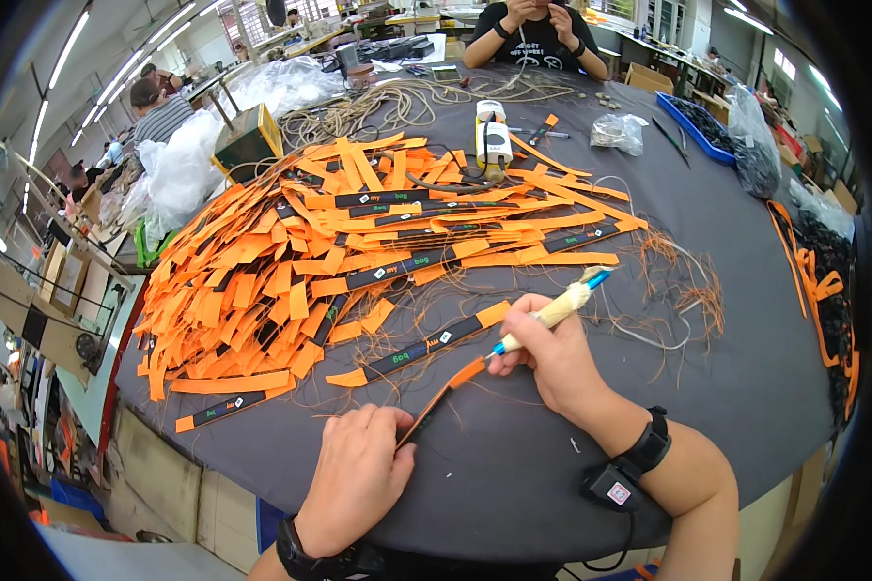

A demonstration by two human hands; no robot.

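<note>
My left hand [360, 471] is closed on a narrow black strap with an orange end [451, 385], gripping it near the table's front edge. The strap runs up and to the right, seen almost edge-on. A pen-like tool [555, 310] with a cream wrapped handle and shiny blue ends is pinched in my right hand [552, 358]. Its thin tip is at the strap's orange end; whether it touches cannot be made out. Just beyond, a flat black strap with orange ends [426, 346] lies alone. Behind it spreads a large heap of similar orange-ended straps [252, 281].
Loose orange threads [688, 290] lie tangled at the right. A yellow and white device [492, 145] stands behind the heap, near coiled cord [397, 102]. A blue tray [698, 126] and plastic bags sit at the far right. Across the table sits another person [538, 39].
</note>
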